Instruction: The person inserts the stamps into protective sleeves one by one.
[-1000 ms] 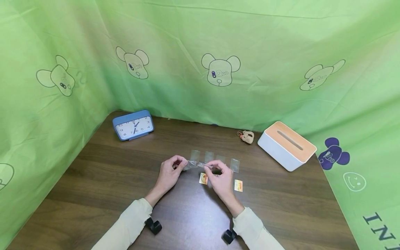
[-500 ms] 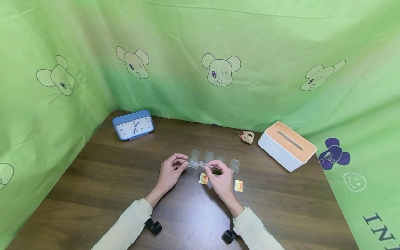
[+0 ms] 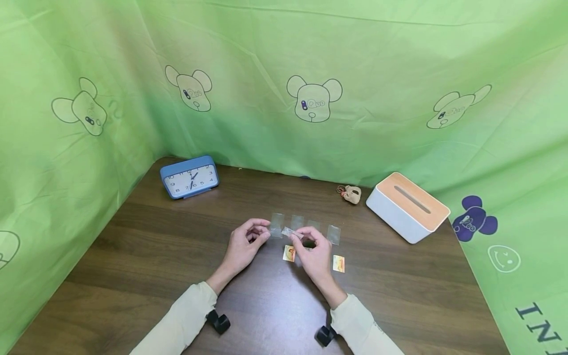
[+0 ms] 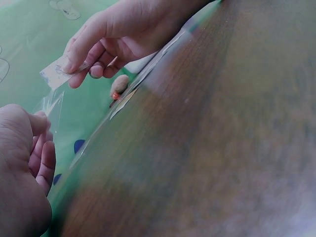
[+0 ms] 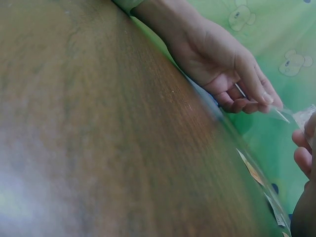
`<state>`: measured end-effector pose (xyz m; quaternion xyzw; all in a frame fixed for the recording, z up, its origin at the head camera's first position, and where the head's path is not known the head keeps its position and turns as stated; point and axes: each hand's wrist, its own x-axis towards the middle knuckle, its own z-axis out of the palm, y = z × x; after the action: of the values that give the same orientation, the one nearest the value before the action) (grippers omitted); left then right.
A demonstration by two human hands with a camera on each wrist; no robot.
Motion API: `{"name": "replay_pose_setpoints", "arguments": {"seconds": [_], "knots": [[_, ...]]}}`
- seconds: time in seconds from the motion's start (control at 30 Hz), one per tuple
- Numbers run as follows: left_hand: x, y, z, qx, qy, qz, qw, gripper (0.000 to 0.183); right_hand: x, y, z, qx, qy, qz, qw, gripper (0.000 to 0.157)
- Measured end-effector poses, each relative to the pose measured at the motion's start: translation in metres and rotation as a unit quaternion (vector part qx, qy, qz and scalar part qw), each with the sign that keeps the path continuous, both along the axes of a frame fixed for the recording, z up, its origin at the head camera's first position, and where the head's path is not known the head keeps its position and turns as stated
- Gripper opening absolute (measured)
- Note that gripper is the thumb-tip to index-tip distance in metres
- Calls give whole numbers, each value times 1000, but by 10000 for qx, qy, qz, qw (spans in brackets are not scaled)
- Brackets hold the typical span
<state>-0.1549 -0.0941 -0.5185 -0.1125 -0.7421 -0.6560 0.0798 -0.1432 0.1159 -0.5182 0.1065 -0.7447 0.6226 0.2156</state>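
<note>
My left hand (image 3: 244, 246) pinches a small clear plastic sleeve (image 4: 53, 103) between thumb and fingertips. Facing it, my right hand (image 3: 315, 254) pinches a small pale printed card (image 4: 54, 73) between thumb and forefinger, its corner pointing toward the sleeve. In the left wrist view the card's lower corner is right at the sleeve's upper end. Both are held up over the table, the hands a short way apart. Under and beside the right hand lie two small square cards with yellow-orange print, a left card (image 3: 289, 253) and a right card (image 3: 338, 263).
Several clear sleeves lie in a row behind the hands, the rightmost sleeve (image 3: 334, 235) beside the right hand. Farther back on the wooden table (image 3: 133, 276) stand a blue clock (image 3: 190, 177), a small beige trinket (image 3: 351, 194) and a white tissue box (image 3: 408, 207). Green cloth (image 3: 248, 98) hangs behind.
My left hand has shifted slightly to the right and its sleeve has turned. The pale card in my right hand has tilted, so more of its face shows. The things on the table have stayed put.
</note>
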Motion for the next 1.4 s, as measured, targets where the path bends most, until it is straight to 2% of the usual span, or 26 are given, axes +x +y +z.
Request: {"name": "replay_pose_setpoints", "arguments": {"seconds": [0.37, 0.53, 0.7, 1.17, 1.4], "knots": [[0, 1, 1, 62, 80, 5, 9999, 22, 0, -1, 1, 202, -14, -143, 9997, 18], [1, 0, 1, 11, 256, 28, 9997, 19, 1, 1, 0, 244, -174, -103, 9995, 17], [1, 0, 0, -27, 469, 66, 9989, 18, 1, 2, -1, 260, -89, -48, 9996, 17], [0, -1, -1, -341, 780, 268, 9960, 15, 1, 0, 0, 357, -227, 36, 9991, 20], [0, -1, 0, -506, 873, 259, 9946, 17, 0, 2, 0, 713, -162, 158, 9972, 18]]}}
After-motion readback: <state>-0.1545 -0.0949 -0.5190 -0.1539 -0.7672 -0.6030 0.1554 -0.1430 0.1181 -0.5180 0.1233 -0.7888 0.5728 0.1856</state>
